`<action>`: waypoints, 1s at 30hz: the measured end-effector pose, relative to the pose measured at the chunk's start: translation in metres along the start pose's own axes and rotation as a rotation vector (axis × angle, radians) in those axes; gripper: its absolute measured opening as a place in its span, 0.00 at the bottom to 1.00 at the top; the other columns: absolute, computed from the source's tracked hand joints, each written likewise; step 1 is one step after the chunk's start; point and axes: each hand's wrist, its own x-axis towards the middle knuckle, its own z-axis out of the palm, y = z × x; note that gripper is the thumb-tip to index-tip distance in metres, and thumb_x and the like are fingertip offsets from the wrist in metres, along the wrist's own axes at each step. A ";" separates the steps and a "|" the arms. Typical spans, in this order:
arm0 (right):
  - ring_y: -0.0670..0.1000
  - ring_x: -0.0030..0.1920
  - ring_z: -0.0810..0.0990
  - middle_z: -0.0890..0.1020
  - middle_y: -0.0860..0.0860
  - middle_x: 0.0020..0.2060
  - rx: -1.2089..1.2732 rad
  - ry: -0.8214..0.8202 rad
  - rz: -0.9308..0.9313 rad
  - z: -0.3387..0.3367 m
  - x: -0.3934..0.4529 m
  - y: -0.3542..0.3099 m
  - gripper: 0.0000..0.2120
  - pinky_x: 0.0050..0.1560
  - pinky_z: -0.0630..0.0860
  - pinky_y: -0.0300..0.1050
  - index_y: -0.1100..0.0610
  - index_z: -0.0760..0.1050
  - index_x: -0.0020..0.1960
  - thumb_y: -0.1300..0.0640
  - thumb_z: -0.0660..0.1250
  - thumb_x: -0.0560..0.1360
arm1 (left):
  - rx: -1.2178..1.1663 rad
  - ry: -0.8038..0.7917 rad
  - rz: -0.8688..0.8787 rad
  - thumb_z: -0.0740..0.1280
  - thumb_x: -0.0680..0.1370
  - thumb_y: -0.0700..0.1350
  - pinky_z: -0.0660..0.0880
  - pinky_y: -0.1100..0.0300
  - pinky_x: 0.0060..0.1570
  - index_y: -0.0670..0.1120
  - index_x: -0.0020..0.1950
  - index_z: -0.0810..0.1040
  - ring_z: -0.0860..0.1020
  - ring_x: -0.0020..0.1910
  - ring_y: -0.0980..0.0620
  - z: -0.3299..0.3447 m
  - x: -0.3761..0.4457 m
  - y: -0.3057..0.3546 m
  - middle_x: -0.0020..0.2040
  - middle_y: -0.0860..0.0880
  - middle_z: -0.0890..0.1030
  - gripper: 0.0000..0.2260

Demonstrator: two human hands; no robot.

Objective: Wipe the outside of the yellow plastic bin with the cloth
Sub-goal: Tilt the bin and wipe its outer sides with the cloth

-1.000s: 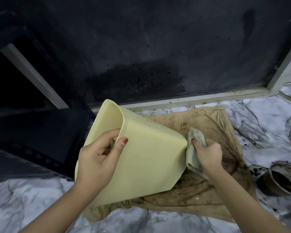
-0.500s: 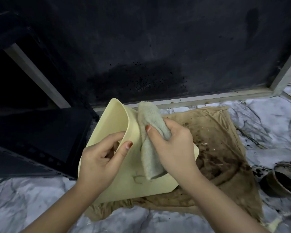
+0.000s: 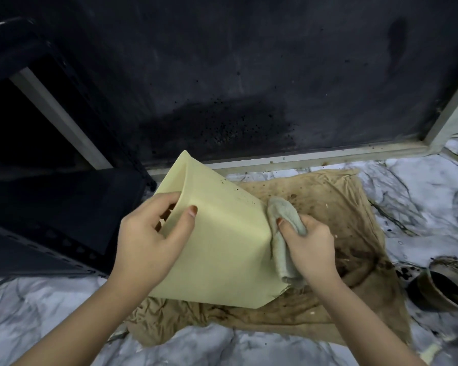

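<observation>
The yellow plastic bin (image 3: 222,249) lies tilted on its side, its open mouth facing left and its base toward the right. My left hand (image 3: 150,239) grips the rim, thumb on the outer wall and fingers inside. My right hand (image 3: 308,247) holds a grey-green cloth (image 3: 283,233) pressed against the bin's right edge near the base. A few dark specks dot the upper wall of the bin.
A stained brown sheet (image 3: 349,215) is spread on the marble floor (image 3: 421,194) under the bin. A dirty round pot (image 3: 439,286) stands at the right edge. A dark wall panel with a pale frame (image 3: 315,158) rises behind; a dark shelf (image 3: 50,220) is at left.
My right hand with the cloth has swept from the bin's upper wall near the rim back down to its right edge by the base. My left hand kept its grip.
</observation>
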 end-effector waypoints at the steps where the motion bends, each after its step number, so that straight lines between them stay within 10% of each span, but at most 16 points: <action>1: 0.47 0.27 0.71 0.75 0.50 0.25 -0.001 -0.008 -0.013 0.001 -0.002 0.000 0.15 0.25 0.67 0.30 0.56 0.69 0.29 0.58 0.66 0.73 | -0.009 0.016 -0.068 0.67 0.72 0.54 0.68 0.71 0.29 0.60 0.40 0.77 0.76 0.34 0.58 0.000 0.002 0.002 0.39 0.61 0.80 0.02; 5: 0.48 0.29 0.73 0.79 0.55 0.28 0.024 -0.039 -0.045 0.005 -0.011 0.000 0.11 0.29 0.69 0.31 0.62 0.74 0.34 0.59 0.66 0.73 | 0.037 0.024 -0.212 0.66 0.75 0.53 0.67 0.63 0.28 0.53 0.38 0.79 0.74 0.33 0.50 -0.003 0.009 0.006 0.37 0.47 0.79 0.08; 22: 0.49 0.36 0.76 0.79 0.53 0.32 0.170 -0.140 -0.394 0.020 -0.041 -0.070 0.05 0.34 0.70 0.36 0.59 0.77 0.38 0.59 0.68 0.71 | -0.033 0.055 -0.150 0.64 0.77 0.45 0.63 0.71 0.24 0.49 0.38 0.74 0.71 0.26 0.59 0.026 -0.010 0.024 0.30 0.60 0.76 0.08; 30: 0.52 0.33 0.75 0.80 0.59 0.31 0.090 -0.046 -0.223 0.006 -0.013 -0.037 0.08 0.31 0.68 0.36 0.63 0.76 0.37 0.60 0.67 0.72 | -0.038 0.044 -0.160 0.64 0.77 0.48 0.65 0.65 0.27 0.48 0.38 0.73 0.70 0.30 0.53 0.029 -0.011 0.022 0.38 0.51 0.76 0.08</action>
